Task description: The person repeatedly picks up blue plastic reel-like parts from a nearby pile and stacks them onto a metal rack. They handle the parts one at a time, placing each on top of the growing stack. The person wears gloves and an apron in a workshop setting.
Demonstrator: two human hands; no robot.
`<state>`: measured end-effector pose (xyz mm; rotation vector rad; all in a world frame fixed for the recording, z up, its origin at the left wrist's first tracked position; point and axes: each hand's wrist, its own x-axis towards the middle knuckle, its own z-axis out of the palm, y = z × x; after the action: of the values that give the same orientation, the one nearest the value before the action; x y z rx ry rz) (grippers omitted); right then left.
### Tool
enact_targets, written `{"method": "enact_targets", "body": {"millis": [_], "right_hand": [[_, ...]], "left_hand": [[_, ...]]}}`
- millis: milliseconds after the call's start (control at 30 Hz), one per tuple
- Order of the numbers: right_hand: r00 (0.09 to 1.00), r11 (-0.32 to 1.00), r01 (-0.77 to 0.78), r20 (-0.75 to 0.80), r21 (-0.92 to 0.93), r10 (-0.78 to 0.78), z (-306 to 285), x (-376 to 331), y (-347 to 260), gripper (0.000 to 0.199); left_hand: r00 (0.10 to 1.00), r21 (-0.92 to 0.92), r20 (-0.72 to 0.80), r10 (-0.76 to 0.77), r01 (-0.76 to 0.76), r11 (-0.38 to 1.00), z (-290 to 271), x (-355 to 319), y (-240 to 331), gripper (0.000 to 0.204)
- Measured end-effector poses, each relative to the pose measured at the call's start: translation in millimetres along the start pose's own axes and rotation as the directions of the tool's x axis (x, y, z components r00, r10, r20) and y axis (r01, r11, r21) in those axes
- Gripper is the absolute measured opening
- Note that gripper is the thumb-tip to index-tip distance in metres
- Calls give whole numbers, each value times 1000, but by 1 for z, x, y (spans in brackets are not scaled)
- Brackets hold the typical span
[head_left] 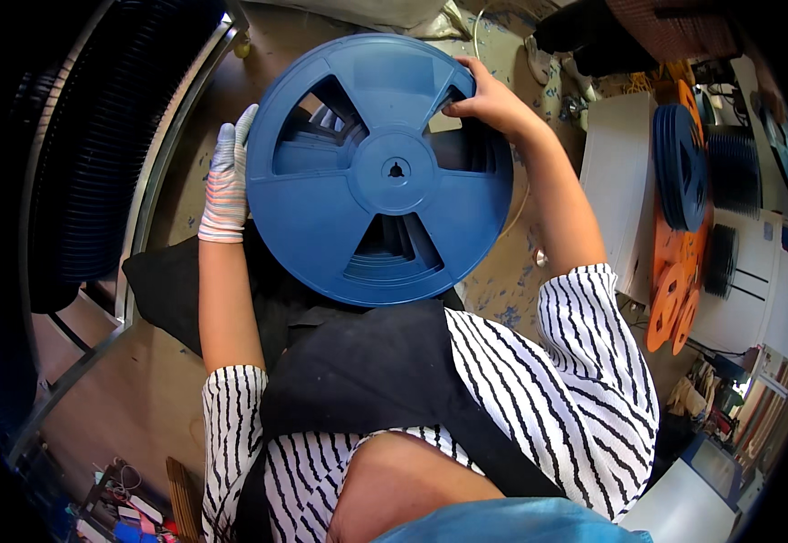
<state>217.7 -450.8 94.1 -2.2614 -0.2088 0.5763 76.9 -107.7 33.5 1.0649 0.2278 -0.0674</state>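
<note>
A stack of large blue plastic reels (303,217) stands before my chest, its round face toward me with a small hub hole and three wedge-shaped windows. More reel layers show through those windows. My right hand (489,98), bare, grips the upper right rim, with the thumb hooked into a window. At the left rim, my left hand (225,185) wears a striped knit glove. Its fingers stretch upward, straight and flat along the edge of the stack. How far they reach behind it is hidden.
A metal-framed rack (154,172) packed with dark reels rises at the left. On the right, blue reels (679,167) and orange reels (668,308) stand by white machine panels (613,172). Blue scraps litter the floor (498,294). Another person's dark-clothed leg (584,41) is at the top right.
</note>
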Motion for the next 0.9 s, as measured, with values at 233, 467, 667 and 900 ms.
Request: {"method": "enact_targets", "body": {"millis": [233,467,667,900], "right_hand": [[908,872,-164,416,460,-48,-28,-11,6,88],[923,514,-326,385,793,-10,5,-34,9,49],[949,512,-117,247,851,-194,14,-46,-63,30],[922,523,232,-15,820,-387,59,-35,-119,23]], "left_hand": [[1000,-87,-4,25,-25,996,-1,-6,-4,77],[999,-264,35,-3,12,964,-26,2,-24,62],[990,-203,-138,-5,-24,979,-57,1,-21,75],[738,124,-630,240,-210,970,-95,-60,-18,69]]}}
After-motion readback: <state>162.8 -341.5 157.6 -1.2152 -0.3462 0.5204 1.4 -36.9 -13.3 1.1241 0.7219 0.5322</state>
